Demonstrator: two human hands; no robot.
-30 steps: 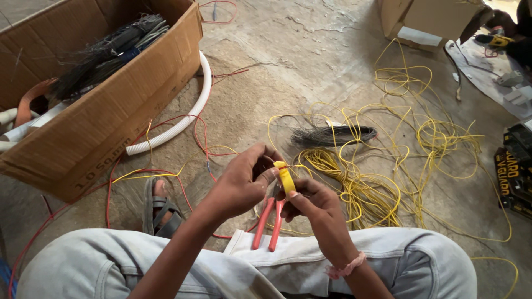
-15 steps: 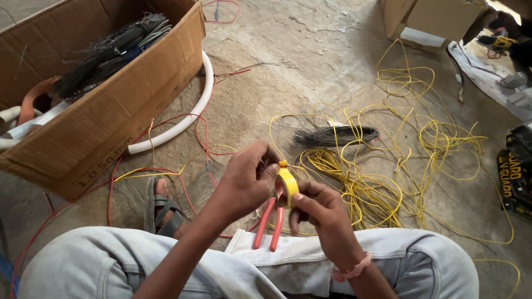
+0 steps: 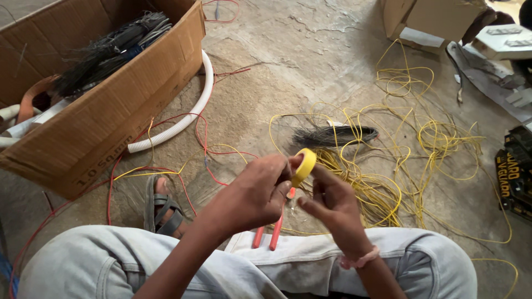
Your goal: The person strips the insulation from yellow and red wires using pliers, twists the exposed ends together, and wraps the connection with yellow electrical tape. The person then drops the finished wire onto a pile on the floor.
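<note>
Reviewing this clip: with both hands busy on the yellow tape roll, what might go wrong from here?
1. The left hand and right hand share the tape roll; a loose grip might drop it among the yellow wires, where it would blend in.
2. The red-handled pliers hang low between the hands, by the knees, and may slip.
3. Loose red wire lies near the sandalled foot, a likely snag.

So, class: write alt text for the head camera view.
Two hands hold a yellow tape roll over red-handled pliers: left hand grips it, right hand alongside. Yellow wires and a cardboard box lie on the floor.
</note>
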